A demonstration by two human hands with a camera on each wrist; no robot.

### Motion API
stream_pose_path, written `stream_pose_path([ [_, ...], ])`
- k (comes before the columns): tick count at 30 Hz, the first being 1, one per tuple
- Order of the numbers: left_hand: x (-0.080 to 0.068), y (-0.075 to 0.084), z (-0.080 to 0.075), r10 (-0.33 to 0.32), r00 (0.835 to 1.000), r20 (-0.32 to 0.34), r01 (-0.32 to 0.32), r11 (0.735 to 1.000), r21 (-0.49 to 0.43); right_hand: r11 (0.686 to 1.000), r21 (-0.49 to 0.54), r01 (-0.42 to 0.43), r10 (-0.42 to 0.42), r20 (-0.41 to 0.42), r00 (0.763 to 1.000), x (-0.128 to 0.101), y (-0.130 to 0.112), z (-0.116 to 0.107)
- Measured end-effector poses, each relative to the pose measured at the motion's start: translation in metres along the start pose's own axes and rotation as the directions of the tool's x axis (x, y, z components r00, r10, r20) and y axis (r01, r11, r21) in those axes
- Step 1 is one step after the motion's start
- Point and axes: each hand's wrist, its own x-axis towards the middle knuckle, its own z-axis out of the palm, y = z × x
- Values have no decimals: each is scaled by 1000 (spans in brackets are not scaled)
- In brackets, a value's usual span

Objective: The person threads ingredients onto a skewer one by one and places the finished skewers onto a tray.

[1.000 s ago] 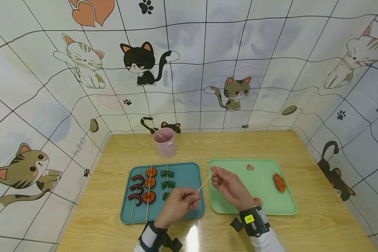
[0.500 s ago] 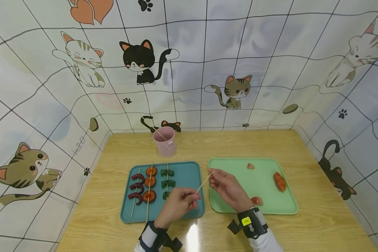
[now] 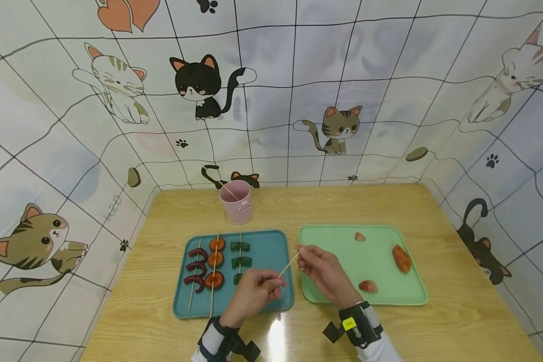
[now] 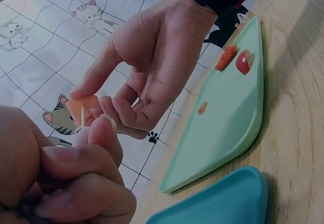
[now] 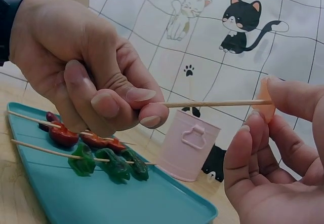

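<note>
Since a moment before, the right hand (image 3: 323, 271) had slid a little toward the left of the frame, and a red food chunk (image 3: 368, 286) that the wrist had covered now showed near the front of the green tray (image 3: 344, 299). The two hands had stayed close together. It looked as if the person was partway through pushing a small piece onto the stick.

The left hand (image 3: 253, 294) sat in the lower middle of the head view. Its fingers (image 5: 121, 105) were curled and pinched tight on the near end of a thin wooden skewer (image 5: 212, 103). The skewer was straight, pale and smooth. The right hand's fingers (image 4: 88, 89) pinched a small orange-pink piece (image 5: 266, 105) at the far tip of the skewer. The piece looked soft and a bit see-through, and the stick touched it.

The green tray was flat with round corners and a low rim. It also held a long orange chunk (image 3: 401, 259) at the right and a tiny bit (image 3: 359, 237) at the back. The blue tray (image 3: 271, 309) to its left held three finished skewers: dark red curved pieces (image 3: 195, 266), round orange slices (image 3: 215, 261) and green pieces (image 3: 241, 261). A pink metal cup (image 3: 237, 202) with one stick in it stood behind, on the wooden bench (image 3: 298, 206). The walls were a soft cloth with cartoon cats.
</note>
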Motion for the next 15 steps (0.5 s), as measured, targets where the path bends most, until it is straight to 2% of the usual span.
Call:
stream_pose_path([
  [9, 0, -4, -1, -53, 999, -11, 52, 998, -29, 1000, 8, -5, 5, 25, 1000, -2, 5, 3],
  [13, 1, -2, 0, -51, 998, -47, 51, 999, 6, 1000, -27, 5, -5, 24, 1000, -2, 12, 9],
  [15, 4, -1, 2, -38, 997, -70, 40, 999, 26, 998, -56, 1, 2, 51, 999, -3, 19, 14],
])
